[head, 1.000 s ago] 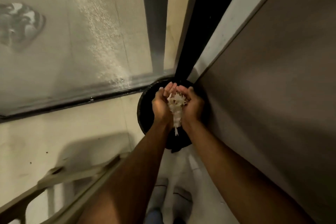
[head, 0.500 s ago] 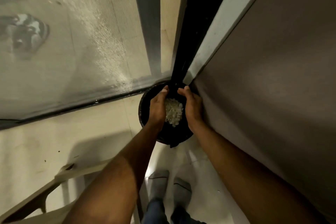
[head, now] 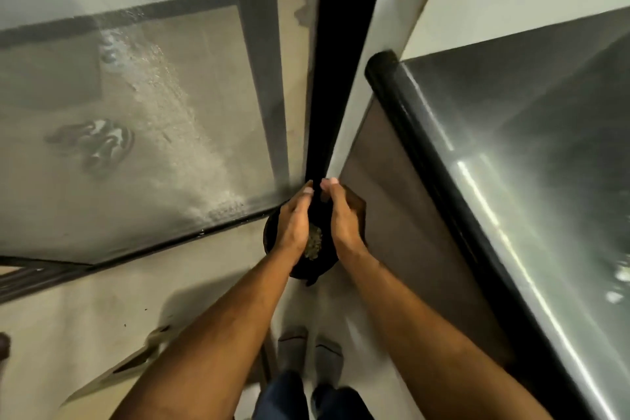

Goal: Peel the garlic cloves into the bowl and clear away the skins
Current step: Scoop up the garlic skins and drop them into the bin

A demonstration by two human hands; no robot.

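Garlic skins (head: 314,242) lie in a pale, flaky heap inside a round black bin (head: 269,232) that stands on the floor (head: 102,300) in the corner between a glass sliding door (head: 136,112) and a dark cabinet side (head: 392,215). The heap shows in the gap between the two hands, below them and nearer the wrists than the fingertips.

Left hand (head: 294,222) is held over the left half of the bin, fingers straight and close together, pointing away from the body, palm turned inward toward the other hand. Right hand (head: 342,215) mirrors it over the right half, fingers likewise extended with only a slight curve at the tips. The two hands stand apart, a narrow dark gap between them; fingertips come near each other at the far end without visibly meeting. Neither hand pinches or holds anything that can be seen. Whether any skin fragments cling to the palms cannot be told, since the palms face away from the camera.

Both forearms are bare and reach down from the lower edge of the view. Two feet in grey footwear (head: 308,351) stand just behind the bin, with dark trousers above them. A steel counter surface (head: 528,164) with a black rounded edge runs along the right. A light wooden frame (head: 136,358) sits at lower left, blurred. Behind the glass, a pair of shoes (head: 95,143) rests on the outer floor.
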